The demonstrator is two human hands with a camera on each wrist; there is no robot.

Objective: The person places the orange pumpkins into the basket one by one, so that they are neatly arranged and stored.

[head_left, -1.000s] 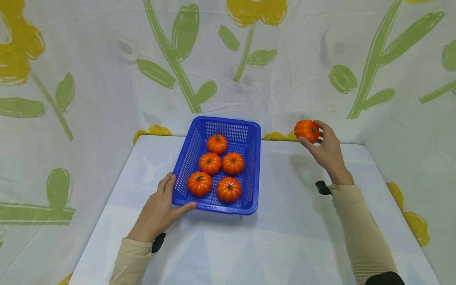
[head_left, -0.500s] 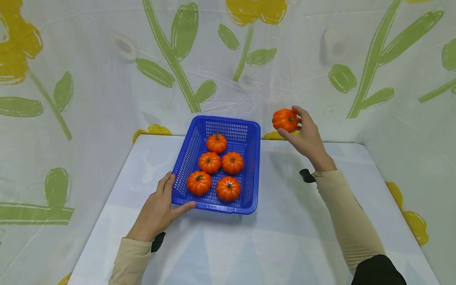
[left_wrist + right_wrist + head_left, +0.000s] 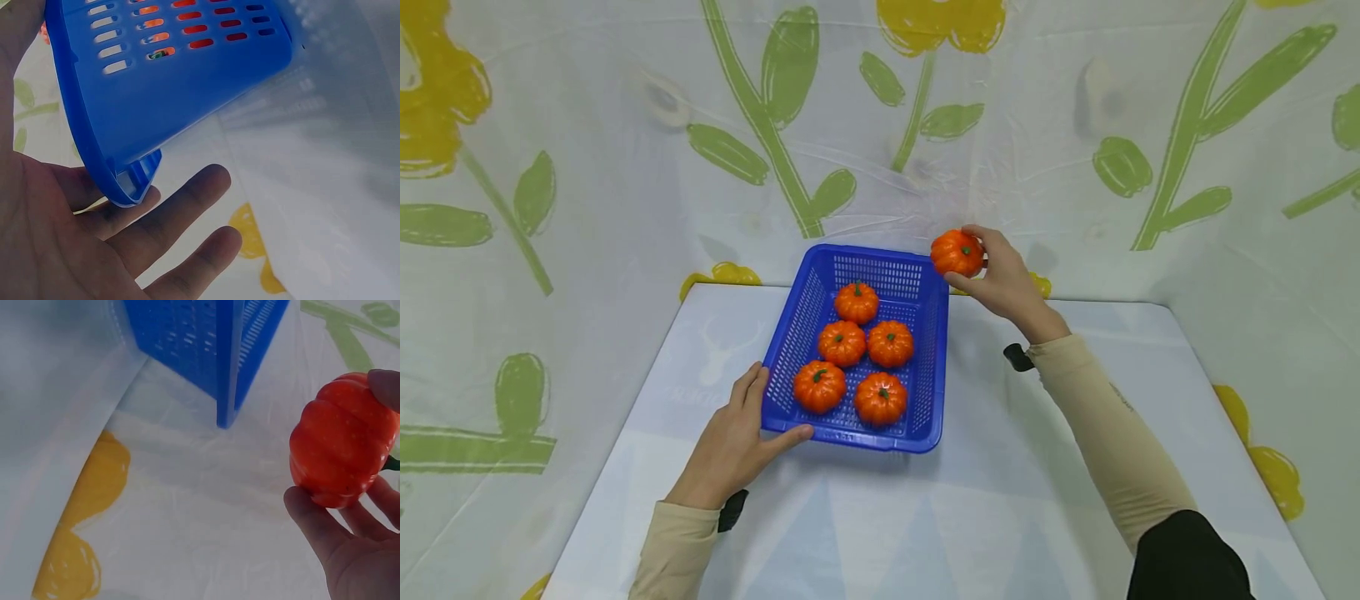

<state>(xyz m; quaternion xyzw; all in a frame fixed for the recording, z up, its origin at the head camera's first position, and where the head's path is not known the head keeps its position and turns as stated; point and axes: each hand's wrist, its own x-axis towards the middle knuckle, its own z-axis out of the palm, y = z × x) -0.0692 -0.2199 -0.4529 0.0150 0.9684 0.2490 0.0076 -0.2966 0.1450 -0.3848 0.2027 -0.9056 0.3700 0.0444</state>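
Observation:
A blue plastic basket (image 3: 934, 375) with slotted walls holds several small orange pumpkins, one of them a pumpkin (image 3: 881, 398) by its near side. My left hand (image 3: 730, 442) rests at the basket's near left corner, thumb along the near rim and fingers against the left side. In the left wrist view those fingers (image 3: 181, 209) look fairly straight and spread beside the rim. Another orange pumpkin (image 3: 957, 253), green-stemmed, is held between the thumb and fingers of my right hand (image 3: 1003, 279), raised at the basket's far right corner. Its ribbed underside shows in the right wrist view.
Everything stands on a white table (image 3: 1045, 500) with pale blue triangles. Close behind its far edge hangs a white curtain (image 3: 1037, 150) printed with yellow flowers and green leaves. It also runs down both sides.
My right hand has carried its pumpkin leftward from the right of the table to the basket's far right corner. The left hand and the basket have stayed in place.

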